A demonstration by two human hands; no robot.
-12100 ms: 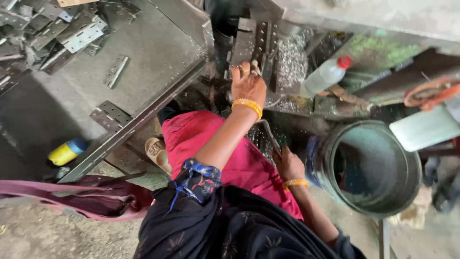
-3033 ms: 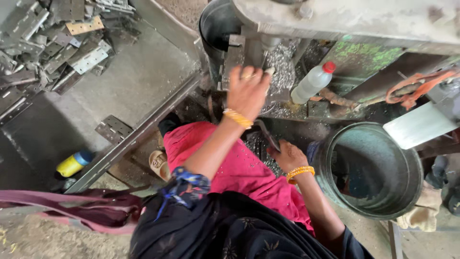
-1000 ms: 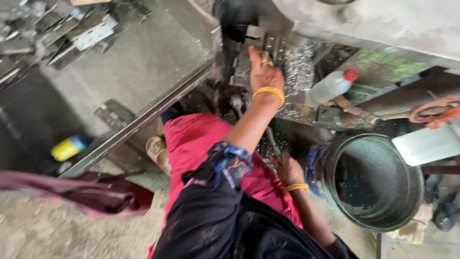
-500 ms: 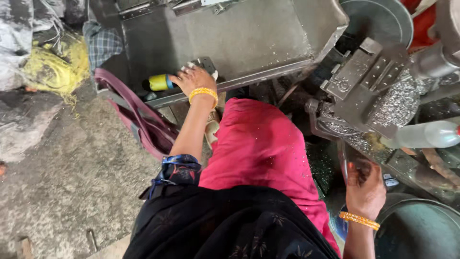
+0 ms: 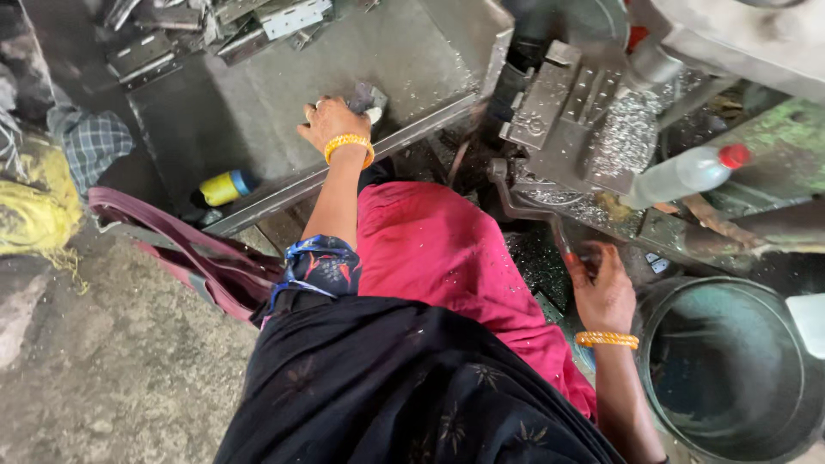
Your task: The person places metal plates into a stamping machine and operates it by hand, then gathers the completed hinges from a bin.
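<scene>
Nearest the camera, right hand (image 5: 604, 292) found closed around the end of the bent machine lever (image 5: 531, 210), fingers wrapped on its reddish grip, beside the rim of the large round drum (image 5: 657, 320). Further out, left hand (image 5: 333, 123) found reaching across the grey metal table (image 5: 258, 112), fingers curled over a small metal piece (image 5: 365, 96) near the table's front edge; grip looked partial, the piece half hidden under the hand. Judged advisable to secure the piece fully between the fingers before lifting, and to hold the lever steady and undriven while the other hand was away from the machine block (image 5: 559, 103). Swarf (image 5: 632, 137) noted heaped on the block, so a careful approach around the sharp shavings recommended. Clear plastic bottle with red cap (image 5: 683, 174) noted lying just right of the block. Farthest off, a loose pile of flat metal parts (image 5: 215, 26) at the table's back edge, well apart from both hands.
</scene>
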